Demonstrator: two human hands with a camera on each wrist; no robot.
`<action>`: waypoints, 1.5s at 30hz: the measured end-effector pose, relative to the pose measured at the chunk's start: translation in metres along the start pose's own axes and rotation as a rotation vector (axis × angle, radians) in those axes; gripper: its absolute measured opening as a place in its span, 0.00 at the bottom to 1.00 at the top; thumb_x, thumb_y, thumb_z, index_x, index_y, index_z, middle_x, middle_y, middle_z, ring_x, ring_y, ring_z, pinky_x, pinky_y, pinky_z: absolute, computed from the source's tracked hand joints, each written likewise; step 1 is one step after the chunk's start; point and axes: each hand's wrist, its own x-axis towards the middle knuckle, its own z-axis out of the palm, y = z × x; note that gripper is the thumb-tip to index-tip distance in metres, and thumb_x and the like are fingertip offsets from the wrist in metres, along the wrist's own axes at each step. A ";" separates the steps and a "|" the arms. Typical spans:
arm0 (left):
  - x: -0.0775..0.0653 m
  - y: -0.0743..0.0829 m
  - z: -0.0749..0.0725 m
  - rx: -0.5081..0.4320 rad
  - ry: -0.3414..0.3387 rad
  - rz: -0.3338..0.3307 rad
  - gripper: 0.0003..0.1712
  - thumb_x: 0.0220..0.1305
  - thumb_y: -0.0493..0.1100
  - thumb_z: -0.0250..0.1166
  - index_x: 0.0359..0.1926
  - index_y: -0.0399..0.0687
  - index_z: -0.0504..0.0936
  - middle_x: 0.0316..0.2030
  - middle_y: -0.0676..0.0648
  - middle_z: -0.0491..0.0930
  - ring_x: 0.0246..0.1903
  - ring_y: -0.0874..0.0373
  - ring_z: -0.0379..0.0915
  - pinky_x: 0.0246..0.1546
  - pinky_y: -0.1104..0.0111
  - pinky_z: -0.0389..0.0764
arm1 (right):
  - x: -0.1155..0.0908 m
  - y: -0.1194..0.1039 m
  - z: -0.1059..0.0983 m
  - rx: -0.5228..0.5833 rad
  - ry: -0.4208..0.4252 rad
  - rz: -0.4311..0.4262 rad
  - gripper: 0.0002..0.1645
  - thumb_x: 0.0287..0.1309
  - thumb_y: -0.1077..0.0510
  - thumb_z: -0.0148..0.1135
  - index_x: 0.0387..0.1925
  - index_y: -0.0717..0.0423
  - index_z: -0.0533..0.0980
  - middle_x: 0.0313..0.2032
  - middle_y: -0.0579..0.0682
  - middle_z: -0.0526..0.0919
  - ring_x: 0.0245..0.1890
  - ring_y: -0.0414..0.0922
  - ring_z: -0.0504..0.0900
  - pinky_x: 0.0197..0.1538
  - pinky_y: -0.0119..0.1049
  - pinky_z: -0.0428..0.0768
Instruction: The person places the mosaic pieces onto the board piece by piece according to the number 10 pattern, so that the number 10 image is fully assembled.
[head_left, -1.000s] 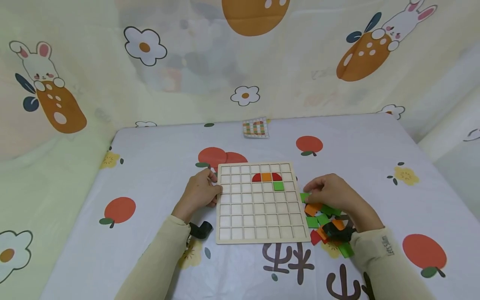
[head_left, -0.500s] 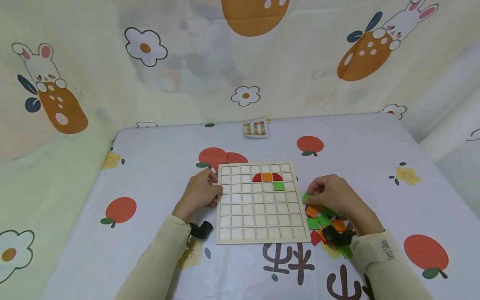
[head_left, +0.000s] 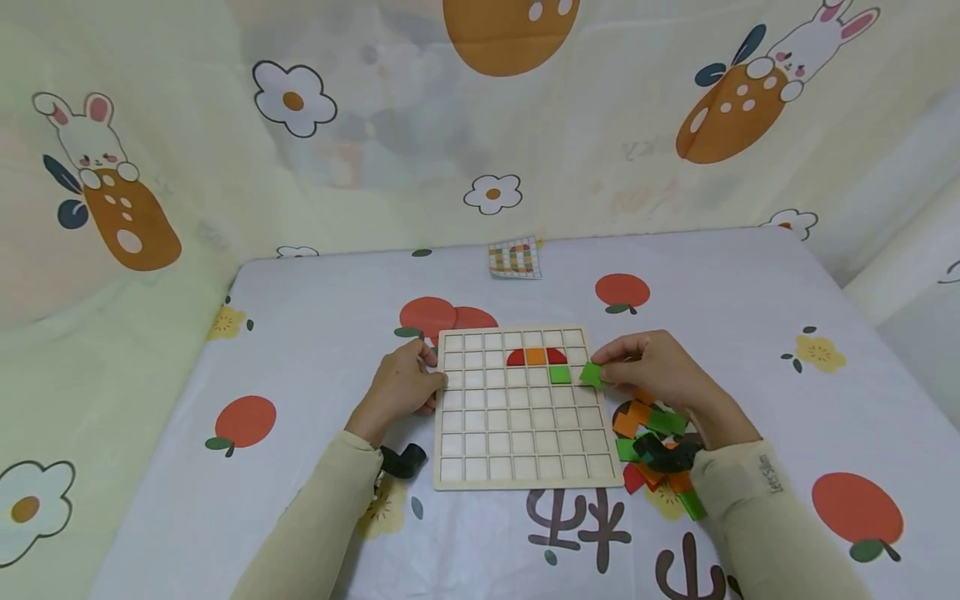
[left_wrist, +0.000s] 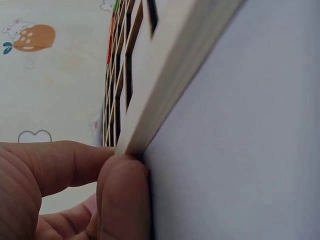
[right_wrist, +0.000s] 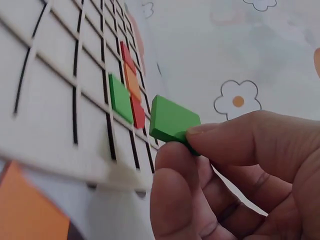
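Observation:
A wooden grid board [head_left: 525, 421] lies on the table, with square cells. Near its far right side sit two red pieces [right_wrist: 128, 56], an orange square [head_left: 536, 357] between them and a green square tile [head_left: 560, 374] in the row nearer me. My left hand [head_left: 401, 379] pinches the board's left edge between thumb and finger, seen close in the left wrist view. Between thumb and fingers, my right hand [head_left: 656, 371] holds another green square tile [right_wrist: 172, 119], tilted above the board's right edge beside the placed green one.
A loose pile of orange, green and red pieces [head_left: 666, 423] lies right of the board, partly under the right wrist's black camera [head_left: 666, 455]. Behind the board lies a small card with a coloured grid pattern [head_left: 514, 258]. A printed curtain [head_left: 405, 150] hangs at the back.
My right hand has lifted the green tile from the pile's far end and carried it up and left to the board's right edge. The left hand stays on the board's left edge.

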 end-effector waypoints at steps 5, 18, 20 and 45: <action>0.002 -0.002 -0.001 -0.017 -0.015 0.000 0.13 0.64 0.37 0.69 0.46 0.41 0.75 0.28 0.42 0.80 0.17 0.57 0.80 0.21 0.67 0.85 | 0.016 -0.008 0.007 0.068 -0.071 0.001 0.15 0.65 0.61 0.69 0.50 0.66 0.84 0.38 0.55 0.88 0.31 0.48 0.82 0.39 0.38 0.86; 0.002 -0.001 -0.003 -0.005 -0.018 0.001 0.13 0.65 0.38 0.69 0.46 0.41 0.75 0.26 0.43 0.80 0.17 0.57 0.79 0.21 0.68 0.85 | 0.049 -0.028 0.025 0.125 -0.205 0.027 0.13 0.66 0.61 0.68 0.49 0.66 0.83 0.36 0.55 0.88 0.31 0.46 0.85 0.40 0.36 0.88; 0.002 -0.001 -0.003 -0.002 -0.019 0.000 0.13 0.65 0.38 0.69 0.46 0.42 0.75 0.26 0.43 0.80 0.17 0.57 0.79 0.21 0.68 0.84 | 0.051 -0.029 0.028 0.120 -0.216 0.021 0.13 0.66 0.61 0.68 0.49 0.66 0.83 0.36 0.55 0.89 0.31 0.45 0.85 0.40 0.35 0.88; 0.001 0.000 -0.001 -0.005 -0.010 -0.012 0.13 0.66 0.37 0.70 0.46 0.42 0.75 0.27 0.43 0.80 0.17 0.57 0.80 0.21 0.68 0.85 | 0.067 -0.042 0.054 0.005 -0.296 -0.043 0.08 0.65 0.67 0.67 0.43 0.66 0.85 0.33 0.53 0.88 0.31 0.47 0.84 0.37 0.36 0.84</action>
